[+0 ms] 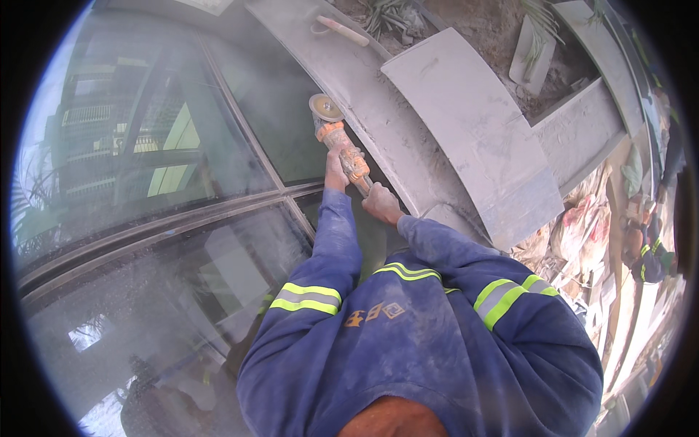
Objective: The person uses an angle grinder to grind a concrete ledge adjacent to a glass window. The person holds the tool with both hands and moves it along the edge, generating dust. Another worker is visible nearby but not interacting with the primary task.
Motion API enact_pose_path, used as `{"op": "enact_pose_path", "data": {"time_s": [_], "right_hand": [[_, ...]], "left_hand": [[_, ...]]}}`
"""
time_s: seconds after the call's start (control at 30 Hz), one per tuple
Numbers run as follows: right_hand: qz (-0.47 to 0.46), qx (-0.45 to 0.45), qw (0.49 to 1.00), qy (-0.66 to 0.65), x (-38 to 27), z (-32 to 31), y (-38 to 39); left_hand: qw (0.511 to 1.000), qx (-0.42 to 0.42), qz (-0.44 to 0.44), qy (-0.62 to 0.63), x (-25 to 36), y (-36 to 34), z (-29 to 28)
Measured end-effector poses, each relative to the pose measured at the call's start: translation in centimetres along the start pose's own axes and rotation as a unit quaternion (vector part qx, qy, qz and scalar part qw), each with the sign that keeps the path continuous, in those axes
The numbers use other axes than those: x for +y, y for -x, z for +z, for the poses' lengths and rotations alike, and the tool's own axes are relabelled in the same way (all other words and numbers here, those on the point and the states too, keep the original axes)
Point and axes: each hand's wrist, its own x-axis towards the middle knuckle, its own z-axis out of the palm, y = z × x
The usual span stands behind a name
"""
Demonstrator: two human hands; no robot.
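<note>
A dusty orange angle grinder [345, 149] points away from me, with both my hands closed on it. My left hand [336, 172] wraps the grinder's body just behind its head. My right hand [383, 203] grips the rear end of the handle. The round cutting disc [327, 108] sits at the far end, beside the long edge of a grey stone ledge [368, 109]. Whether the disc touches that edge, I cannot tell. Pale dust hangs around the disc and coats the tool and my sleeves.
Large glass panes [145, 146] in a dark metal frame [280, 195] stand close on my left. A loose grey slab [466, 116] lies on the ledge to the right. Farther off are a pale-handled tool [342, 30], a planter with soil, debris at right, and another person [648, 255].
</note>
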Motion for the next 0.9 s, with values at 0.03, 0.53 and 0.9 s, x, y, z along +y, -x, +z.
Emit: {"op": "enact_pose_path", "data": {"time_s": [0.03, 0.53, 0.9], "right_hand": [[0.001, -0.001, 1.000, 0.002, 0.2, -0.1, 0.2], [-0.004, 0.006, 1.000, -0.008, -0.5, 0.2, -1.1], [0.002, -0.018, 1.000, 0.003, 0.1, 0.5, 1.0]], "left_hand": [[1.000, 0.000, 0.003, -0.002, -0.2, 0.4, 0.3], [1.000, 0.002, 0.009, 0.003, 0.6, -1.3, -0.3], [1.000, -0.003, -0.011, 0.013, -0.3, 1.1, -0.8]]}}
